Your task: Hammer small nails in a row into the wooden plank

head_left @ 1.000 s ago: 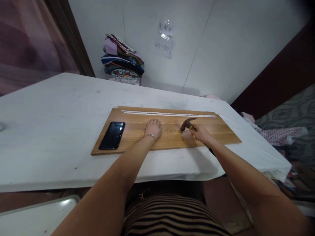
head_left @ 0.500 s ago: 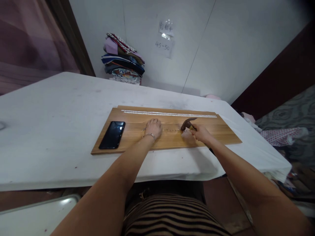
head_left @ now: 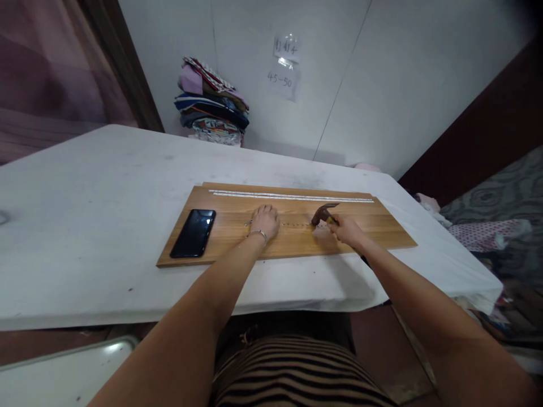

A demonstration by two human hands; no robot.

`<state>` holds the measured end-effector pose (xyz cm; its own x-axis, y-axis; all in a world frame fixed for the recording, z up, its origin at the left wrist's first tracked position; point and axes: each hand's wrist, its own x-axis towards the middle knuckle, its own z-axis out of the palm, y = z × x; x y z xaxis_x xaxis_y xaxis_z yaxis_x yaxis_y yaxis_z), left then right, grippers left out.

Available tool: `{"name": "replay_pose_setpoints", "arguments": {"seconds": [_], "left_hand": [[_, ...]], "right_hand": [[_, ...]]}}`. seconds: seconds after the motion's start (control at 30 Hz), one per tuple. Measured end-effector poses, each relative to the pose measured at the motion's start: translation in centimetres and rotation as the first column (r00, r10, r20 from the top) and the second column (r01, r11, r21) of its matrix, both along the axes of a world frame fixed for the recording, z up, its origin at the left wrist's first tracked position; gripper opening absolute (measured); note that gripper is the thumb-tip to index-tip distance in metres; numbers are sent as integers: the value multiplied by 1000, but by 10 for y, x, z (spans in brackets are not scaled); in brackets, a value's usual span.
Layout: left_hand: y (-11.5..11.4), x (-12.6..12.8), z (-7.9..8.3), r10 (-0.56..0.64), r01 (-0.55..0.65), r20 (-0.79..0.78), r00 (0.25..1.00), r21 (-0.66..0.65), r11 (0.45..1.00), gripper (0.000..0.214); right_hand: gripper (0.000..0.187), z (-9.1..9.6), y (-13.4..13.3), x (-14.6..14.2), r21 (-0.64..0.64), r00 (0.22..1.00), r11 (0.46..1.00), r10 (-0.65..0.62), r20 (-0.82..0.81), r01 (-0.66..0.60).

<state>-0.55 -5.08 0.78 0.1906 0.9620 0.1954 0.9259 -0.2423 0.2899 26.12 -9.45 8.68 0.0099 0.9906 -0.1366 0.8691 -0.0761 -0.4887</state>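
Note:
My right hand [head_left: 347, 230] grips a claw hammer [head_left: 323, 213] by its handle. The hammer's head is at the wooden board [head_left: 229, 243], close to a row of small nails [head_left: 294, 225] standing along the board's middle. My left hand [head_left: 266, 220], with a bracelet at the wrist, lies palm down on the board, fingers extended forward, left of that row. Small thin pieces [head_left: 248, 223], perhaps loose nails, stick out beside it; whatever lies beneath the palm is hidden.
A black phone [head_left: 193, 233] lies on the board's left end. Two pale measuring strips [head_left: 292, 197] run along its far side. The board rests on a white-covered table [head_left: 106, 226]. Folded cloth [head_left: 214, 107] is stacked at the back, against a wall [head_left: 263, 22] with paper notes.

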Motion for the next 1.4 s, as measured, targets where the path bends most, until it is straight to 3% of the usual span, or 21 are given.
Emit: {"name": "replay_pose_setpoints", "arguments": {"seconds": [1.4], "left_hand": [[0,0,2,-5,5,-10,1000,-7,1000,30]], "right_hand": [[9,-2,1,3,37,1000,999,26,-8,-25]]}}
